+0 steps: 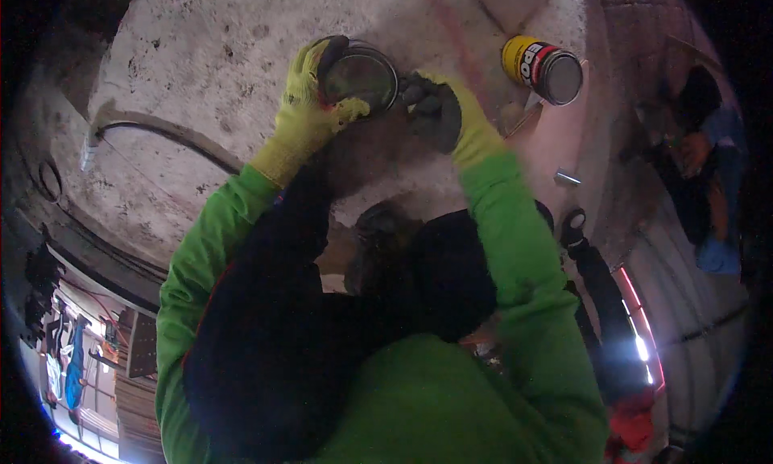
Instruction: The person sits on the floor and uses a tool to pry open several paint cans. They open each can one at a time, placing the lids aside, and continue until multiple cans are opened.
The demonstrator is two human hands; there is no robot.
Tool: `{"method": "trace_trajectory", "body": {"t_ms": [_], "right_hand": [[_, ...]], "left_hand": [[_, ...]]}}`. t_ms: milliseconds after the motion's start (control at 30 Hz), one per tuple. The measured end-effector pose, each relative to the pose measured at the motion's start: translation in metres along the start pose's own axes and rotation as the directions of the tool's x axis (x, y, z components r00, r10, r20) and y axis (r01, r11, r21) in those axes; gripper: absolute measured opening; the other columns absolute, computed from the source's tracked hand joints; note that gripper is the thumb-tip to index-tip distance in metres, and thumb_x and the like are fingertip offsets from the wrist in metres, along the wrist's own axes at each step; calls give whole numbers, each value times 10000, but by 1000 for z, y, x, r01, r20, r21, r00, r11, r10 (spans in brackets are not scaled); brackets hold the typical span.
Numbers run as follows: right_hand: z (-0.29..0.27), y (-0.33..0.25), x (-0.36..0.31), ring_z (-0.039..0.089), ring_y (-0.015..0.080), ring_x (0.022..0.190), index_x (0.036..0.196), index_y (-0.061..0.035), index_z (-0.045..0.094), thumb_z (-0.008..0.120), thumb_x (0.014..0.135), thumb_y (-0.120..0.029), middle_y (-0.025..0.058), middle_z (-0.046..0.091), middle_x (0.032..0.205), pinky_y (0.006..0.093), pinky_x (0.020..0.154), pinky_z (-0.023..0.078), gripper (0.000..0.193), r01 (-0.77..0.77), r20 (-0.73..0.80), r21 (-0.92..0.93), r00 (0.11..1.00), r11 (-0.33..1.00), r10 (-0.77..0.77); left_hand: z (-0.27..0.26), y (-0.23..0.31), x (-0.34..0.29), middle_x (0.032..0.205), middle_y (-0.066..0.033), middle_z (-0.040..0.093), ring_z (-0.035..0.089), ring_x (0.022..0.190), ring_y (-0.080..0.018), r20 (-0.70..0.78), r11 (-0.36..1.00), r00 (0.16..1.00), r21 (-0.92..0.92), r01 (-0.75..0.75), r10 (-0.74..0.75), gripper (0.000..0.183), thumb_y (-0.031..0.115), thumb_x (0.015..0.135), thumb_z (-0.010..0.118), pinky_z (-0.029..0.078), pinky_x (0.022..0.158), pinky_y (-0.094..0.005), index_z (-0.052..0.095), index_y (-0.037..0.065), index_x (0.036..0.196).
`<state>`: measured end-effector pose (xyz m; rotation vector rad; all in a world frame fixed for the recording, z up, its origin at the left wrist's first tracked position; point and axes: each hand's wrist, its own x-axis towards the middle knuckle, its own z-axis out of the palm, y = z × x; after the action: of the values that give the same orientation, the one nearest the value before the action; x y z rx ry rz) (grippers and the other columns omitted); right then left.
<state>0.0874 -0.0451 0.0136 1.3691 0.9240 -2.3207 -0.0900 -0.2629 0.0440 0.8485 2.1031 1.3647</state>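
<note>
A round metal can (359, 78), seen from its circular end, is gripped in my left hand (307, 90). That hand wears a yellow work glove with dark fingers, which wrap the can's left side while the thumb lies along its lower rim. Close by the can's right edge is my right hand (447, 114), in a matching glove. Its dark fingers are curled together; what they hold, if anything, is hidden. Both forearms are in green sleeves. To the right, a yellow, black and red labelled can (538, 68) lies tilted, its grey end toward me.
A rough, stained concrete slab (217, 41) spreads beneath my hands. On the right lies a small shiny metal cylinder (568, 177). A dark curved strip (173, 136) crosses the slab on the left. Another person (700, 154) is at the far right.
</note>
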Motion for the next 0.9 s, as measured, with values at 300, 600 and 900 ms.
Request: {"method": "trace_trajectory", "body": {"t_ms": [300, 600, 900], "right_hand": [[62, -4, -42, 724, 253, 847, 1175, 6, 728, 692, 953, -238, 101, 773, 960, 373, 786, 578, 332, 244, -223, -308, 921, 920, -319], [79, -17, -64, 712, 259, 706, 1071, -33, 749, 697, 909, -177, 144, 727, 791, 391, 684, 541, 223, 316, 83, -936, 625, 154, -776], [95, -16, -77, 731, 409, 893, 1151, 15, 734, 718, 922, -231, 238, 756, 992, 466, 804, 571, 337, 288, -113, -843, 730, 454, -674]], "left_hand": [[-7, 6, 0, 1422, -181, 563, 533, 1327, -405, 3, 994, 1000, 109, -10, 10, 938, 292, 631, 936, 471, 1117, -476, 539, 54, 1446], [-25, 38, 26, 1466, -181, 545, 543, 1299, -422, 382, 771, 881, 456, -444, 280, 965, 291, 571, 931, 505, 1038, -521, 545, 99, 1434], [-6, 40, 8, 1451, -185, 553, 555, 1262, -436, 165, 818, 958, 500, -285, 233, 901, 304, 608, 924, 516, 1018, -526, 558, 85, 1403]]}}
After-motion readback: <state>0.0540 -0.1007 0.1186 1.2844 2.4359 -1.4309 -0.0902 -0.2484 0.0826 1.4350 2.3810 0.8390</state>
